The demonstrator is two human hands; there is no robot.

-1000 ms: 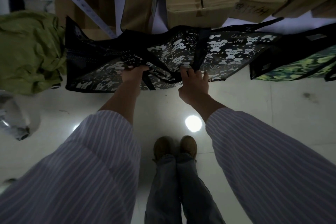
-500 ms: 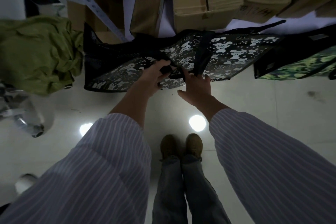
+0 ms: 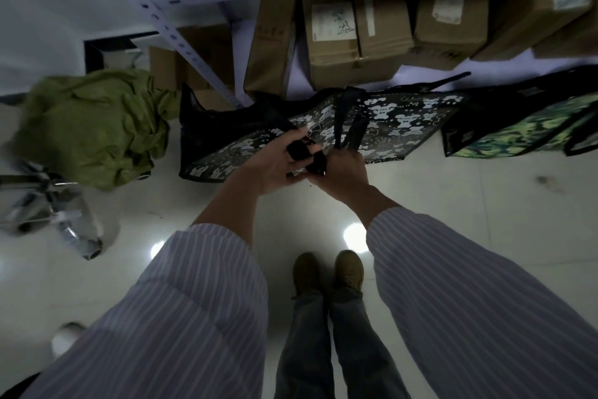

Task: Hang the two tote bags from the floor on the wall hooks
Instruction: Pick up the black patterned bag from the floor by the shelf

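two tote bags lie on the white tiled floor (image 3: 469, 211) along the foot of a shelving unit. the black tote bag with white cartoon print (image 3: 398, 126) is in the middle, leaning against the shelf base; the green camouflage tote bag (image 3: 524, 130) is just to its right, near the right edge of the floor in view, untouched.

both hands meet in front of the black tote bag. the left hand (image 3: 278, 162) is curled around a black strap (image 3: 299, 149) that loops over its fingers. the right hand (image 3: 343, 169) is closed on the second strap (image 3: 351, 126), which runs up to the bag's top edge. the two hands touch each other.

two striped sleeves (image 3: 200, 301) cover the forearms, and two brown shoes (image 3: 328, 269) stand together on the floor below the hands.

on the lowest shelf stand about five cardboard boxes (image 3: 352, 39), side by side; the exact count is hard to tell at the right. one crumpled olive-green cloth (image 3: 94, 126) lies at the left of the black bag, touching its end. beside it, near the left edge, is one shiny metal chair base (image 3: 48, 211), blurred.
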